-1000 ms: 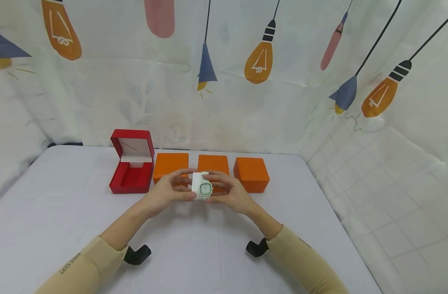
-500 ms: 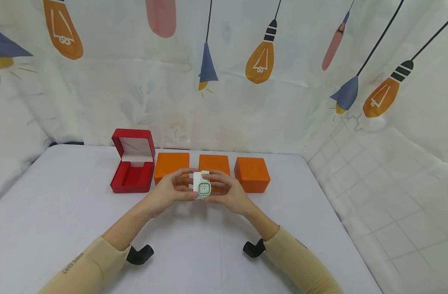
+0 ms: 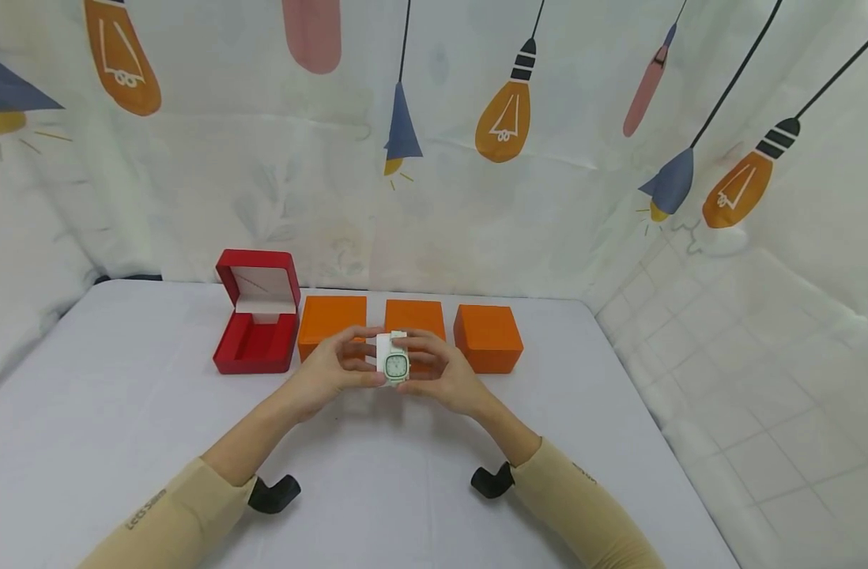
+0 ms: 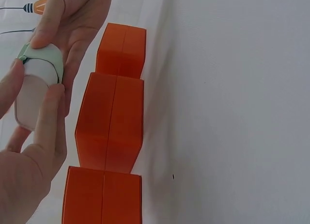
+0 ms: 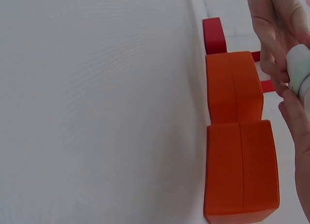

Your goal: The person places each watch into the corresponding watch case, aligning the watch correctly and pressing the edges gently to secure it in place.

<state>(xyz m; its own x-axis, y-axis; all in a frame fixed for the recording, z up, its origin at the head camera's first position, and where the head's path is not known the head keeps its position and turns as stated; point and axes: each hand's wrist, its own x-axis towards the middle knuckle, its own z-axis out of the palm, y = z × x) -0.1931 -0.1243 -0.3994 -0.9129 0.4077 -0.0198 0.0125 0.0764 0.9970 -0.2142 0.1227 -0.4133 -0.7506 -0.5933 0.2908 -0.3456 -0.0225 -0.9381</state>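
Observation:
A pale green wristwatch (image 3: 397, 365) sits around one end of a white watch cushion (image 3: 383, 354), held up over the middle of the table. My left hand (image 3: 329, 370) grips the bare end of the cushion between thumb and fingers. From the other side, my right hand (image 3: 450, 373) pinches the watch. The left wrist view shows the strap (image 4: 52, 56) curving over the cushion's end, with the right thumb pressed on it. The dial faces my head and is hidden from both wrist cameras.
An open red watch box (image 3: 256, 340) with a white-lined lid stands at the back left. Beside it is a row of three closed orange boxes: left (image 3: 333, 314), middle (image 3: 414, 314) and right (image 3: 488, 340). The hands overlap the first two. A patterned curtain (image 3: 434, 213) hangs behind the table.
The left hand and cushion have shifted slightly right, toward the right hand, so less of the cushion shows beside the watch. The boxes have not moved.

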